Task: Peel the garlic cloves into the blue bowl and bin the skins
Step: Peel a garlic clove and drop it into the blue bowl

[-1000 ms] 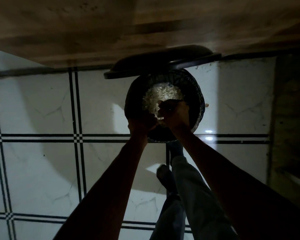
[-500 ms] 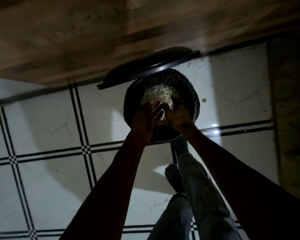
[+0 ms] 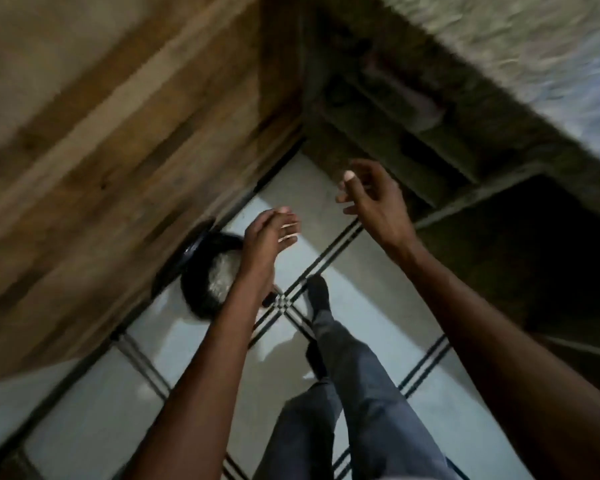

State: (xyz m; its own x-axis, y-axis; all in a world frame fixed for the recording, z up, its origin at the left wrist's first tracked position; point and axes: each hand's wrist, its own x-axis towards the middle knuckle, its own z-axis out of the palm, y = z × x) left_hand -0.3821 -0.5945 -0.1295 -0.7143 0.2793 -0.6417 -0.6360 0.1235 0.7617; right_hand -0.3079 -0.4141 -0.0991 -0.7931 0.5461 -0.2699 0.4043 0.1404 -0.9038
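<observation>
A black bin (image 3: pixel 201 292) stands on the tiled floor against the wooden cabinet, its lid (image 3: pixel 196 245) tipped up behind it. Pale garlic skins (image 3: pixel 222 275) lie heaped inside. My left hand (image 3: pixel 267 244) hovers above the bin's right rim, fingers loosely curled and holding nothing. My right hand (image 3: pixel 371 195) is raised further right, away from the bin, fingers spread and empty. The blue bowl and the garlic cloves are out of view. The picture is blurred by motion.
A wooden cabinet front (image 3: pixel 118 150) runs along the left. A dark recess with shelves (image 3: pixel 413 109) opens at upper right under a pale countertop (image 3: pixel 534 57). My legs and feet (image 3: pixel 326 323) stand on the white tiled floor (image 3: pixel 84 420).
Both hands have lifted out of the bin and drawn apart, the right one swinging further right. The view has turned right and brightened, so the bin now sits at lower left.
</observation>
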